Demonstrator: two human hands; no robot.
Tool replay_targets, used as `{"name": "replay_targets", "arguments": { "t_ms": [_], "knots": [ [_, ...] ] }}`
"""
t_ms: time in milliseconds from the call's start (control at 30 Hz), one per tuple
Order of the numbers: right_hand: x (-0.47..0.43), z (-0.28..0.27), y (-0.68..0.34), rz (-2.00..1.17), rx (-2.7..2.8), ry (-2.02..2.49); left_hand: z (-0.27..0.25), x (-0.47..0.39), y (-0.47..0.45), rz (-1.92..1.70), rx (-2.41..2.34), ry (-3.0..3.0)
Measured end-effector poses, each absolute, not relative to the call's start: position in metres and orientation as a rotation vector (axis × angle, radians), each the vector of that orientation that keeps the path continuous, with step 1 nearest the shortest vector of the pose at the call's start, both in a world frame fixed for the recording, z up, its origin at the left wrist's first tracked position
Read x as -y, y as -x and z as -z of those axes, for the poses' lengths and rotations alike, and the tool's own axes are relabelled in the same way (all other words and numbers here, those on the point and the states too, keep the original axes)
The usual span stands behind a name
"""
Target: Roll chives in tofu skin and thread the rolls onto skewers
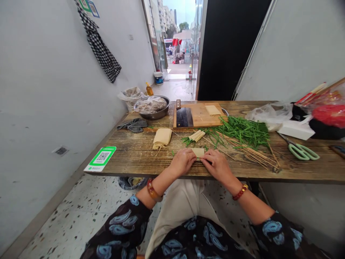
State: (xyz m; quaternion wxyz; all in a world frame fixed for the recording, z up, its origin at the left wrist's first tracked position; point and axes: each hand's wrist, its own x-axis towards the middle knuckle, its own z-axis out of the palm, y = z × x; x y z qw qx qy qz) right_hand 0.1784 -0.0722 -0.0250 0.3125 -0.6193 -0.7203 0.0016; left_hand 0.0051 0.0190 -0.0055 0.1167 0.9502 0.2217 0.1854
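Note:
My left hand [183, 162] and my right hand [217, 164] are close together at the table's front edge. Between them lies a pale yellow tofu sheet [198, 152], its near edge pinched in the fingers of both, with a little green showing along it. Just beyond are a few finished tofu rolls [197, 135] with green chives sticking out. A stack of tofu sheets [162, 138] sits to the left. On the right are a heap of cut chives [244, 130] and a spread of thin bamboo skewers [252, 154].
Behind stands a cutting board [201, 120] with a cleaver [184, 117] on it. A metal basin [156, 114] and a grey cloth [134, 125] are at the left. Green-handled scissors [303, 151] and plastic bags [272, 111] lie right. The wooden table [129, 156] ends close to my body.

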Motion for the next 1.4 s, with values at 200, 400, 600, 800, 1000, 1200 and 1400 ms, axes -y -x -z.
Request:
{"name": "replay_targets", "arguments": {
  "t_ms": [200,400,600,800,1000,1200,1400],
  "knots": [
    [0.069,0.023,-0.179,-0.02,1.856,1.645,0.007,-0.015,-0.012,-0.558,-0.848,-2.693],
    [0.064,0.025,-0.183,-0.156,1.822,1.593,0.005,-0.017,-0.016,-0.533,-0.881,-2.666],
    [0.059,0.025,-0.184,-0.193,1.815,1.658,0.006,-0.012,-0.017,-0.594,-1.006,-2.574],
    [0.055,0.023,-0.185,-0.248,1.819,1.697,0.01,-0.007,-0.018,-0.766,-0.899,-2.724],
    [0.054,0.021,-0.185,-0.237,1.829,1.696,0.01,-0.005,-0.015,-0.635,-0.602,-2.934],
    [0.054,0.023,-0.187,-0.238,1.831,1.677,0.011,-0.002,-0.013,-0.617,-0.633,-2.954],
    [0.052,0.026,-0.188,-0.254,1.834,1.672,0.011,-0.004,-0.014,-0.657,-0.653,-2.991]
  ]
}}
